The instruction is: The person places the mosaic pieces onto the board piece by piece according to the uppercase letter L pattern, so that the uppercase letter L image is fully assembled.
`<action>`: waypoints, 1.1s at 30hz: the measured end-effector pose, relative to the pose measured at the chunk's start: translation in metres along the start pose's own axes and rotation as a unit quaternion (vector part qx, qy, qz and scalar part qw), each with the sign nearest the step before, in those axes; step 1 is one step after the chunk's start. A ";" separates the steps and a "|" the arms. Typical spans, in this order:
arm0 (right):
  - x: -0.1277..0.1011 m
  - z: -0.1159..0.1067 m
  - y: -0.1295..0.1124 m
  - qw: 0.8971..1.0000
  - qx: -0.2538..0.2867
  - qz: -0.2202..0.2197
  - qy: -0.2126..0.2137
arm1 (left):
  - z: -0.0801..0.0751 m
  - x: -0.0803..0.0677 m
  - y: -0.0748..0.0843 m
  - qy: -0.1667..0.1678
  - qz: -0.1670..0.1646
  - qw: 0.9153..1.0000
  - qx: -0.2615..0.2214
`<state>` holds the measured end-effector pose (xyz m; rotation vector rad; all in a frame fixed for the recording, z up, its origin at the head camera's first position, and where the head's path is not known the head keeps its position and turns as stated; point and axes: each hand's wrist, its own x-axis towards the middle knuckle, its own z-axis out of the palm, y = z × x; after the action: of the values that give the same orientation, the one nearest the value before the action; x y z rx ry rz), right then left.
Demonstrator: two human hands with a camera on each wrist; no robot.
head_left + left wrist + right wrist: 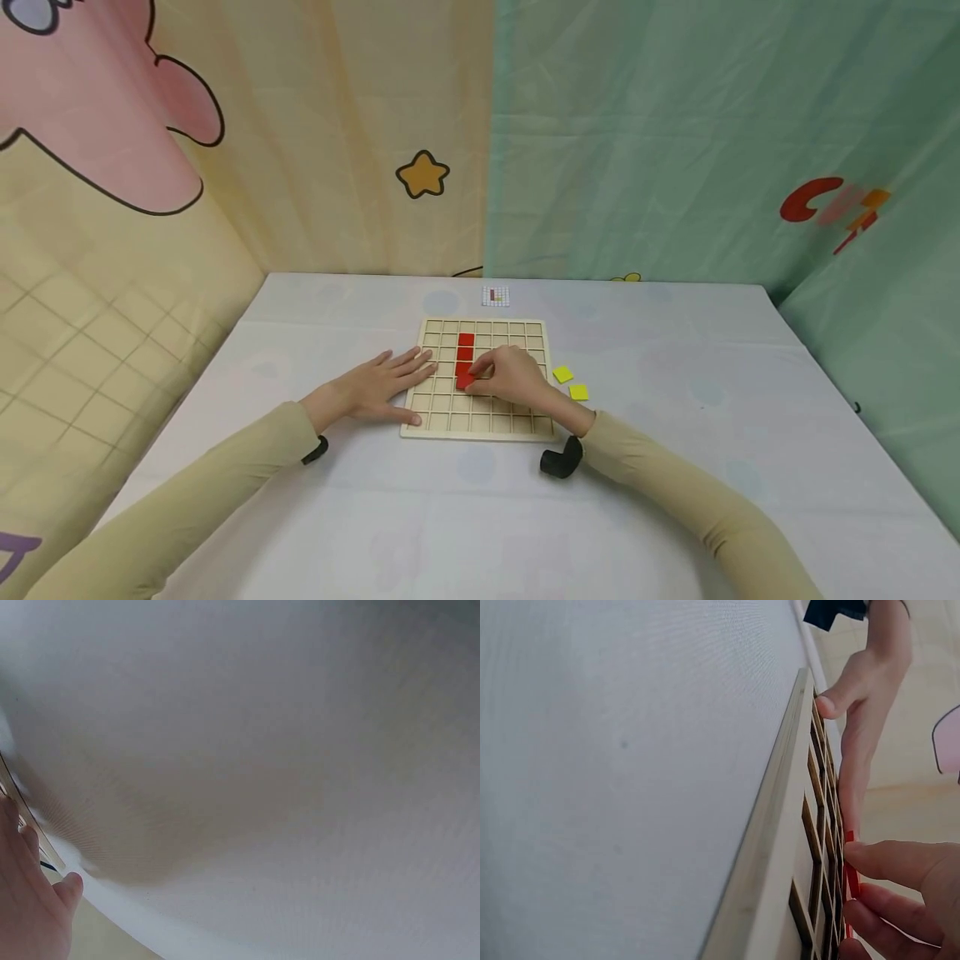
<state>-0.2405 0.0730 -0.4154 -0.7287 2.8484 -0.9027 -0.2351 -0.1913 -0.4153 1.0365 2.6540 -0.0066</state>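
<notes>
A wooden grid board (525, 329) lies on the white table. A column of red tiles (465, 340) fills cells near its middle. My right hand (510, 377) pinches the lowest red tile (464, 380) with thumb and fingers, setting it in the column; in the right wrist view the red tile (850, 874) shows edge-on at my fingertips (885, 862) above the board (780, 847). My left hand (378, 385) lies flat with straight fingers on the board's left edge. The left hand (30, 900) shows in the left wrist view's corner.
Two yellow tiles (562, 374) (578, 392) lie on the table just right of the board. A small pattern card (495, 295) sits beyond the board's far edge. Cloth backdrops hang behind and beside the table (675, 467).
</notes>
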 end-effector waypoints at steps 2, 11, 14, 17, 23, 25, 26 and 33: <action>0.001 0.001 -0.001 1.000 -0.001 0.000 -0.004 | -0.001 0.000 0.001 0.000 -0.001 1.000 0.000; 0.001 0.001 -0.003 1.000 -0.014 0.011 -0.008 | -0.002 0.001 0.002 0.002 0.000 1.000 0.000; 0.002 0.001 -0.003 1.000 -0.020 0.012 -0.010 | -0.002 0.001 0.002 0.004 0.001 1.000 -0.001; 0.002 0.001 -0.003 1.000 -0.021 0.011 -0.012 | -0.002 0.001 0.002 0.006 0.002 1.000 0.000; 0.001 0.002 -0.003 1.000 -0.014 0.005 -0.013 | -0.001 0.000 0.002 0.001 0.000 1.000 -0.004; 0.001 0.002 -0.003 1.000 -0.016 0.002 -0.013 | -0.001 -0.001 0.002 0.000 0.000 1.000 -0.006; 0.001 0.002 -0.004 1.000 -0.017 0.000 -0.013 | -0.001 -0.001 0.002 -0.001 -0.001 1.000 -0.006; 0.000 0.001 -0.004 1.000 -0.024 -0.007 -0.012 | -0.001 -0.002 0.001 -0.002 -0.004 1.000 -0.005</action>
<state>-0.2385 0.0692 -0.4141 -0.7589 2.8568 -0.8255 -0.2331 -0.1913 -0.4140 1.0208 2.6516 0.0035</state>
